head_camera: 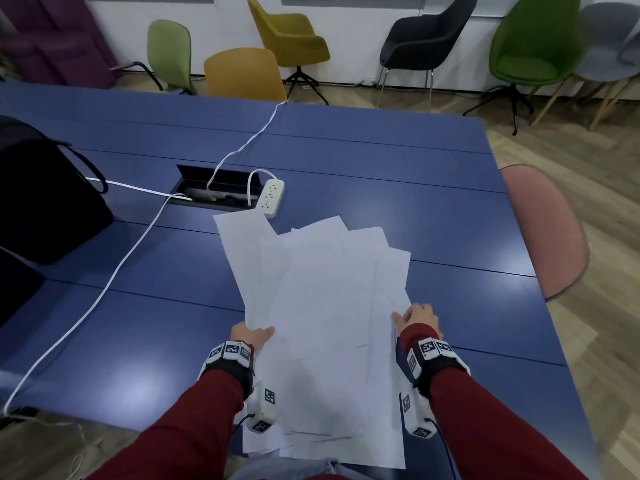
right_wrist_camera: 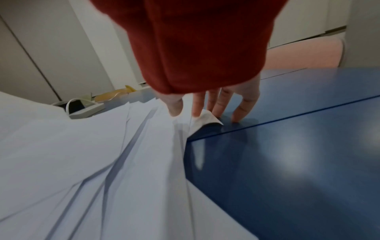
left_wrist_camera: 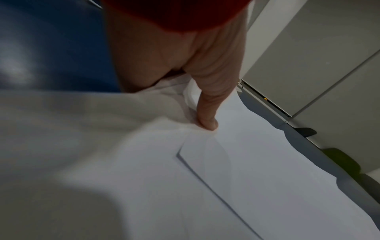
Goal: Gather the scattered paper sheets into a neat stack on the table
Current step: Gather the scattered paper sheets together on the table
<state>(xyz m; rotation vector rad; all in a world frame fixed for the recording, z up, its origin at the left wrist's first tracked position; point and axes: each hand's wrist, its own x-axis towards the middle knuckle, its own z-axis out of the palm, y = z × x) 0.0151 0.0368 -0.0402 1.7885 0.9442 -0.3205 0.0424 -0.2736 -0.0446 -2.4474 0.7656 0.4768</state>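
Observation:
Several white paper sheets [head_camera: 318, 306] lie fanned in a loose, uneven pile on the blue table [head_camera: 467, 220], their near ends hanging over the front edge. My left hand [head_camera: 254, 336] holds the pile's left edge. Its thumb [left_wrist_camera: 207, 118] presses on top of the sheets [left_wrist_camera: 257, 162] and its fingers are hidden beneath them. My right hand [head_camera: 415, 318] is at the pile's right edge. There its thumb and index finger [right_wrist_camera: 197, 105] touch the sheets [right_wrist_camera: 102, 162], a corner curls up beside them, and the other fingertips rest on the table [right_wrist_camera: 298, 146].
A white power strip [head_camera: 270, 197] and an open cable hatch [head_camera: 218, 185] sit just beyond the pile. A white cable [head_camera: 104, 292] runs across the table's left side, past a black bag [head_camera: 41, 192]. A pink chair [head_camera: 543, 230] stands at the right edge.

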